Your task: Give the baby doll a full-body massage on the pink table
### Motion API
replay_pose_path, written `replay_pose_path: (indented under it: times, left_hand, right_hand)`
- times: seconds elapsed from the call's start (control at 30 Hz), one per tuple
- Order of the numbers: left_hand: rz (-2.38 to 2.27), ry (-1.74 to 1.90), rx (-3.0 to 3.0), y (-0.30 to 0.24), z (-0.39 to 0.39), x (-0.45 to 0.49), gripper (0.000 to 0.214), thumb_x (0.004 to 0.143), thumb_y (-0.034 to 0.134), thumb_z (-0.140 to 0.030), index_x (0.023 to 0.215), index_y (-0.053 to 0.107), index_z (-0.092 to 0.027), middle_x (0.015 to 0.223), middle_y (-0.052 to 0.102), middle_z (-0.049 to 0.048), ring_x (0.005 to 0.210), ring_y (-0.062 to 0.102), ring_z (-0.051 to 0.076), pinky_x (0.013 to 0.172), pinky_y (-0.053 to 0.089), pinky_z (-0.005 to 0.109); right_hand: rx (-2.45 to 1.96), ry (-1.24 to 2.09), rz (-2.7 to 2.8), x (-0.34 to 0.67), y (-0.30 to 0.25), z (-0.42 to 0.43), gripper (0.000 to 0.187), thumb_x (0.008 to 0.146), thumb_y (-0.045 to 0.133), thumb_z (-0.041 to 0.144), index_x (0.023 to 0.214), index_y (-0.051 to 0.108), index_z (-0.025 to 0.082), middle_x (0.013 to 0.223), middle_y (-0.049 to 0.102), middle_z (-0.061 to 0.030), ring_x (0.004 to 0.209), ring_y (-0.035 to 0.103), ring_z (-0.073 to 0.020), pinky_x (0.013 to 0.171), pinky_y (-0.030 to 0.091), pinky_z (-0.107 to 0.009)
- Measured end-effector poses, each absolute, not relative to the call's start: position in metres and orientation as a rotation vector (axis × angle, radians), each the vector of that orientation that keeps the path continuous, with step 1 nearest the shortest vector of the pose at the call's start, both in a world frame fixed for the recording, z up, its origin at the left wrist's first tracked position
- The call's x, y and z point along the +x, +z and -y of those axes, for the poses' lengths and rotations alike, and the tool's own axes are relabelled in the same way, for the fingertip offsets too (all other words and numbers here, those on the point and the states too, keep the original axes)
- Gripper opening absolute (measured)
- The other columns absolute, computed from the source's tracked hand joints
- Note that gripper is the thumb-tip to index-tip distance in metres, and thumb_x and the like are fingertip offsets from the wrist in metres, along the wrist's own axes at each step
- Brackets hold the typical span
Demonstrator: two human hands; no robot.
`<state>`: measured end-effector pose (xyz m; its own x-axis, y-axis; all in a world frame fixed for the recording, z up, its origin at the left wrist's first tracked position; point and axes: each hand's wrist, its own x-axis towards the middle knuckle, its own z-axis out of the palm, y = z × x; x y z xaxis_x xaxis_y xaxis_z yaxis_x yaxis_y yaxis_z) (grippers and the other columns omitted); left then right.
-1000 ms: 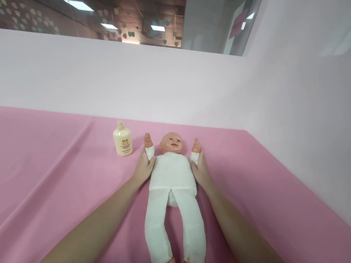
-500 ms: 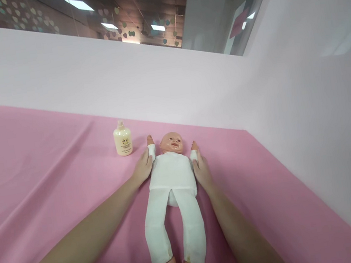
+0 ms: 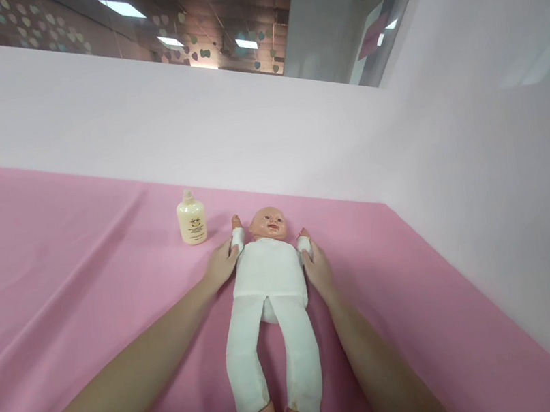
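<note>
A baby doll in a white top and white trousers lies on its back, its head away from me and its arms bent upward. My left hand is closed round the sleeved forearm on the doll's left-hand side in the view. On the other side my right hand grips the other sleeved forearm, thumb toward the doll. Both small doll hands stick out above my fingers. My fingertips are partly hidden behind the sleeves. The doll's feet run out of the bottom of the picture.
A cream lotion bottle with dark print stands upright, left of the doll's head. Pink cloth, creased at left, covers the surface. White walls rise behind and to the right, with a window above.
The doll's forearm in my right hand has sunk slightly, and its small hand sits lower. My left hand has shifted a touch left. The bottle stays put.
</note>
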<state>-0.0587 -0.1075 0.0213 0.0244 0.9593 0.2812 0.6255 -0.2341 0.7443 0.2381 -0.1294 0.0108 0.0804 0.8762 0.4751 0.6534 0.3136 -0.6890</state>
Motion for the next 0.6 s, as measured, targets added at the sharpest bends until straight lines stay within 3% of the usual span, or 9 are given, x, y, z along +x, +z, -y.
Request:
replay_pose_path:
  times: [0.23,0.6]
  left_hand:
    - [-1.625,1.059,1.878,0.0212,0.1073,-0.0597,0.052,0.099,0.034,-0.044,0.137,0.06,-0.019,0.127,0.072,0.0137,0.116,0.066,0.034,0.1,0.049,0.046]
    - [-1.554,1.173,1.811,0.0142,0.1048,-0.0592,0.057,0.099,0.04,-0.047,0.148,0.049,-0.021,0.137,0.067,0.0135,0.126,0.061,0.036,0.108,0.046,0.055]
  right_hand:
    - [-1.415,0.388,1.606,0.2351,0.0176,0.132,0.062,0.096,0.041,0.038,0.157,0.043,0.024,0.146,0.06,-0.0087,0.134,0.055,-0.0272,0.117,0.041,-0.046]
    - [-1.429,0.385,1.49,0.2351,0.0142,0.1343,0.067,0.09,0.055,0.038,0.155,0.044,0.024,0.149,0.055,-0.0123,0.137,0.052,-0.0331,0.115,0.044,-0.054]
